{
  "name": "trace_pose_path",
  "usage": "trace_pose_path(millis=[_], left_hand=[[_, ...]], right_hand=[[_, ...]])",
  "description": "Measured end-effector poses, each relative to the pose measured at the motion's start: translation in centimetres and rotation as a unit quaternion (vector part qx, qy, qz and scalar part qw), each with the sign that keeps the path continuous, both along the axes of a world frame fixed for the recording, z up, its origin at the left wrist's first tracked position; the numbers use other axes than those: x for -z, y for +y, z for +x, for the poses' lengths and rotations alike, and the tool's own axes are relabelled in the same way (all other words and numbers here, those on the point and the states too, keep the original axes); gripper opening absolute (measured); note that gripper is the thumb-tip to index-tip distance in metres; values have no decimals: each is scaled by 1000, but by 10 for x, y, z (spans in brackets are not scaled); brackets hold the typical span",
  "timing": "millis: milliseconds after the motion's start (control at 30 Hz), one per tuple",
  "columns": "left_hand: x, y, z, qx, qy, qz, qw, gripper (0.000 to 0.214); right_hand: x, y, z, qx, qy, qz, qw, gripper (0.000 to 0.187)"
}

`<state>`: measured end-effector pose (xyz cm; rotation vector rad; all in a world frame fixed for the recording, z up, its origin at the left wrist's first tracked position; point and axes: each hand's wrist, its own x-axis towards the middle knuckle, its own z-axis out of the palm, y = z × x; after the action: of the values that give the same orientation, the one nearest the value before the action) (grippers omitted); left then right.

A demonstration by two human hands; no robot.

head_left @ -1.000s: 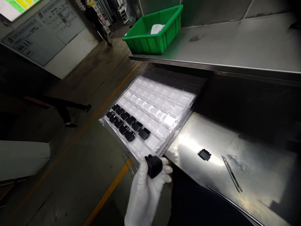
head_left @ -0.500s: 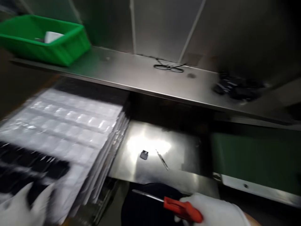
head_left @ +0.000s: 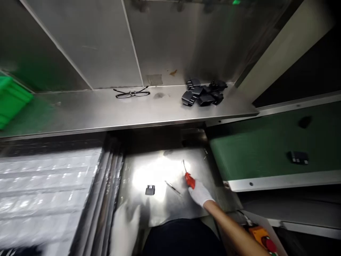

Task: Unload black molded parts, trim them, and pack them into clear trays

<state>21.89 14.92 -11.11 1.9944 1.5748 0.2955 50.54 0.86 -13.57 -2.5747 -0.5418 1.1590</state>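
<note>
Head view: at left are stacked clear trays [head_left: 49,193]; beside them the blurred left hand [head_left: 124,227] has parted fingers, nothing visible between them. The black part [head_left: 150,190] lies on the metal bench [head_left: 173,209], left of the tweezers [head_left: 173,188]. The right hand [head_left: 199,193] grips a red-handled tool [head_left: 189,180]; keeping its thin tip clear of the part seems wise. Unlike half a second ago, the left hand is off the trays, and the tool points forward over the bench.

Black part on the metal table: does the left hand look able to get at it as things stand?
Probably yes: the left hand, though blurred, looks open near the black part, with nothing visible between them.
</note>
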Motion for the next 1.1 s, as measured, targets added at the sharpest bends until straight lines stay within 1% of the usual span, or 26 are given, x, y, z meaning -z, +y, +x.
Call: trace_pose_path(millis=[67, 167, 233, 333, 400, 467, 533, 567, 633, 767, 833, 867, 933, 1000, 1100], left_hand=[[6, 1, 11, 31, 39, -70, 996, 70], [26, 13, 43, 53, 72, -112, 990, 80], [41, 20, 59, 63, 79, -125, 987, 77], [60, 23, 70, 71, 79, -141, 984, 62], [68, 22, 72, 64, 68, -144, 985, 54], [70, 18, 73, 46, 46, -141, 988, 51], [61, 13, 73, 27, 17, -130, 991, 47], [53, 10, 73, 18, 0, -120, 993, 45], [30, 3, 70, 8, -31, -91, 995, 40], [-25, -14, 59, 8, -73, -34, 997, 32], [-46, -20, 55, 10, -91, -12, 996, 31], [-55, -23, 52, 10, -102, -5, 995, 32], [-67, -26, 48, 6, -124, -7, 992, 36], [-77, -27, 44, -5, -139, -17, 990, 41], [-90, -26, 38, -46, -173, -45, 983, 48]], right_hand=[[22, -1, 4, 8, 0, -4, 1000, 35], [40, -6, 4, 13, 2, -5, 1000, 31], [45, -11, 2, 14, -1, -9, 1000, 30], [54, -18, -5, 11, -12, -26, 1000, 32], [60, -23, -9, 7, -16, -41, 999, 38], [66, -27, -12, 1, -17, -52, 999, 45], [71, -30, -14, -7, -16, -59, 998, 49], [73, -31, -14, -11, -15, -62, 998, 51], [75, -33, -16, -17, -17, -71, 997, 53], [77, -33, -20, -26, -29, -94, 995, 55], [77, -33, -23, -33, -32, -98, 994, 53], [77, -32, -23, -37, -31, -98, 994, 51], [76, -32, -24, -48, -28, -94, 994, 48], [75, -32, -22, -57, -24, -89, 994, 46], [72, -32, -20, -66, -15, -79, 995, 44]])
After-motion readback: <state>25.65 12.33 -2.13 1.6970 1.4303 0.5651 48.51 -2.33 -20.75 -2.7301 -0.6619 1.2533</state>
